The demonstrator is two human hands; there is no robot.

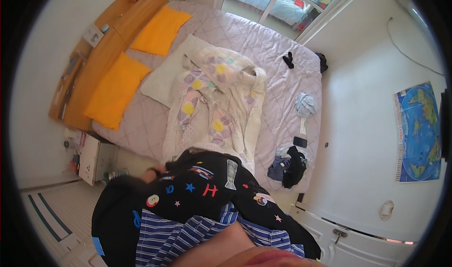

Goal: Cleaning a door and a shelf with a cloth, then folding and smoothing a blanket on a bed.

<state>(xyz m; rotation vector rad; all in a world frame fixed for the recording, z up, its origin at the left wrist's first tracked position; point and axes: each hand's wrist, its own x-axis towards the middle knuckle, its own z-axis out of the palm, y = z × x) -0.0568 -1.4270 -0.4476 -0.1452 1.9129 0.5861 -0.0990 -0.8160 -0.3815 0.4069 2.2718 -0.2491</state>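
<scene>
My left hand (149, 175) shows blurred and partly hidden beside the black sleeve, near the lower edge of a crumpled cream quilt (226, 104) with purple and yellow circles. Whether its fingers hold anything cannot be told. My right hand is out of view. A black top (183, 196) with colourful letters and stars, worn over a blue striped shirt (162, 231), covers my front and reaches the quilt's edge. The quilt lies bunched on a bed (137, 140) with a pale purple cover, partly over a cream pillow (159, 79).
Two orange pillows (118, 90) (161, 30) lie by the wooden headboard (95, 72). Along the bed's right side are black socks (289, 60), a light blue cloth (305, 104), a phone (300, 141) and dark clothes (295, 168). A white cabinet (92, 159) stands at the left.
</scene>
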